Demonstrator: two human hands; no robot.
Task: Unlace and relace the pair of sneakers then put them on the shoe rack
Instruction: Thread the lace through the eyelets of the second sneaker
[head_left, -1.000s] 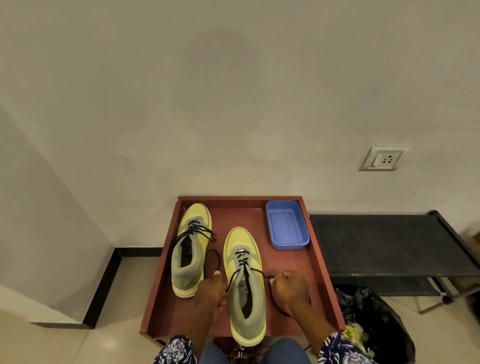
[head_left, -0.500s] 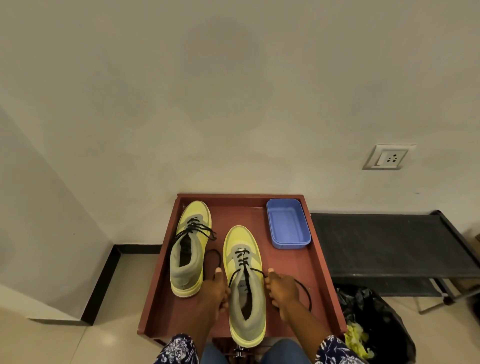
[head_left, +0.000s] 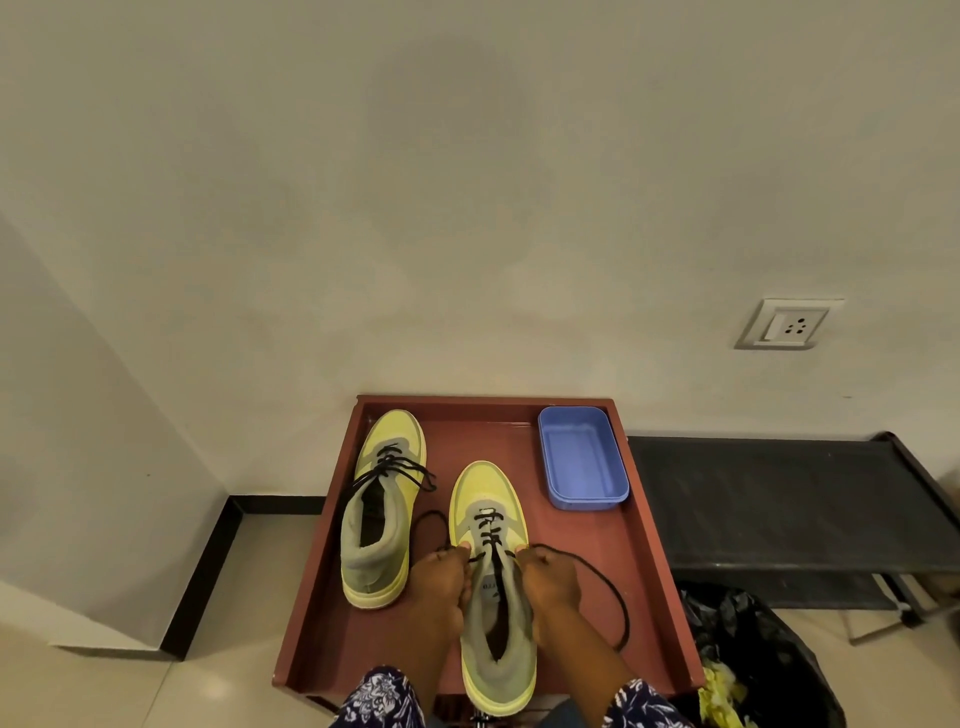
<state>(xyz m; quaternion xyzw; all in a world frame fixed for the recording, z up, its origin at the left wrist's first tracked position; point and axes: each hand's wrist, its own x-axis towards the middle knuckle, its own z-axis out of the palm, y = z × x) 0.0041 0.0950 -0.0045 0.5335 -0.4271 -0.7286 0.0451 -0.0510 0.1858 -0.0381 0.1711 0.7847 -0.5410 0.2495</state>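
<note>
Two yellow-and-grey sneakers with black laces stand on a reddish-brown table (head_left: 571, 582). The left sneaker (head_left: 382, 509) is laced, its lace ends hanging loose. The right sneaker (head_left: 493, 582) stands nearer me, laced partway up. My left hand (head_left: 441, 582) pinches one end of the black lace (head_left: 602, 582) at the shoe's left eyelets. My right hand (head_left: 550, 577) pinches the other end at the right eyelets, and that end loops out to the right over the table.
A blue plastic tub (head_left: 582, 457) sits at the table's back right. A black shoe rack (head_left: 779, 504) stands right of the table against the wall. A black rubbish bag (head_left: 753, 654) lies under its near corner. A wall socket (head_left: 784, 325) is above.
Both hands have moved inward to the right sneaker's eyelets. The lace end on the right, held out sideways before, now hangs in a slack loop over the table.
</note>
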